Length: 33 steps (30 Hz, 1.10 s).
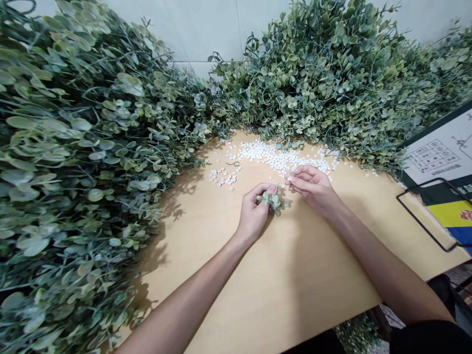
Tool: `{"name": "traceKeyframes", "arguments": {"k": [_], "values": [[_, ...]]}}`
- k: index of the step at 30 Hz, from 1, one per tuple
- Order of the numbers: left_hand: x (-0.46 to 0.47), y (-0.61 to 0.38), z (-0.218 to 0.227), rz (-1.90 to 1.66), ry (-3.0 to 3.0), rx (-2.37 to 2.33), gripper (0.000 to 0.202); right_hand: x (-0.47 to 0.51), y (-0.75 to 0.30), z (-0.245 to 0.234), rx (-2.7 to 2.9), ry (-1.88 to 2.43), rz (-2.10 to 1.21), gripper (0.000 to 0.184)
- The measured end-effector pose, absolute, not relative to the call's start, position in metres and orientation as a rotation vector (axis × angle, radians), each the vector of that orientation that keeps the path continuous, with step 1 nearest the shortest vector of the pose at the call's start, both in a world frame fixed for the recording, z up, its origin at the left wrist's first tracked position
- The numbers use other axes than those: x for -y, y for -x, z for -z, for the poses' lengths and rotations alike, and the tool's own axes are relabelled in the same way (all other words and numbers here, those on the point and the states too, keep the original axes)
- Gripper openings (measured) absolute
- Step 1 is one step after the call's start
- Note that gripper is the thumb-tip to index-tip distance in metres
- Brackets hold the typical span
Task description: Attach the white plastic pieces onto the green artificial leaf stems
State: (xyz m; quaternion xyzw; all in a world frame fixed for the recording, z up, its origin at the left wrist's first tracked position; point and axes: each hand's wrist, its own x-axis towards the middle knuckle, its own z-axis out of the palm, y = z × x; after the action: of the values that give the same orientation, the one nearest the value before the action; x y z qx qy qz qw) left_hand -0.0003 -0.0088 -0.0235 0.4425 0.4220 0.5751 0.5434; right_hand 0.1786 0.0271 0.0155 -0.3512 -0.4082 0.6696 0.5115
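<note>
My left hand [253,212] is closed around a small sprig of artificial green leaves [272,200], held just above the tan table [280,285]. My right hand [312,188] is beside it to the right, its fingers curled and pinched together at the sprig's tip. What the right fingers pinch is too small to name. Just beyond both hands lies a scatter of small white beads [275,156] on the table.
Big heaps of artificial leafy stems fill the left side [73,172] and the back [332,83] of the table. A printed sign in a black wire stand [438,167] sits at the right edge. A white tiled wall is behind.
</note>
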Motion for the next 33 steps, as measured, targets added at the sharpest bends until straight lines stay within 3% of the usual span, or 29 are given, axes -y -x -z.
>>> {"name": "traceKeyframes", "arguments": {"k": [33], "values": [[0.0136,0.001,0.0156,-1.276,-1.153,-1.014,0.035,-0.0261,-0.1798,-0.0066,1.111,0.86,-1.652,0.031]]}}
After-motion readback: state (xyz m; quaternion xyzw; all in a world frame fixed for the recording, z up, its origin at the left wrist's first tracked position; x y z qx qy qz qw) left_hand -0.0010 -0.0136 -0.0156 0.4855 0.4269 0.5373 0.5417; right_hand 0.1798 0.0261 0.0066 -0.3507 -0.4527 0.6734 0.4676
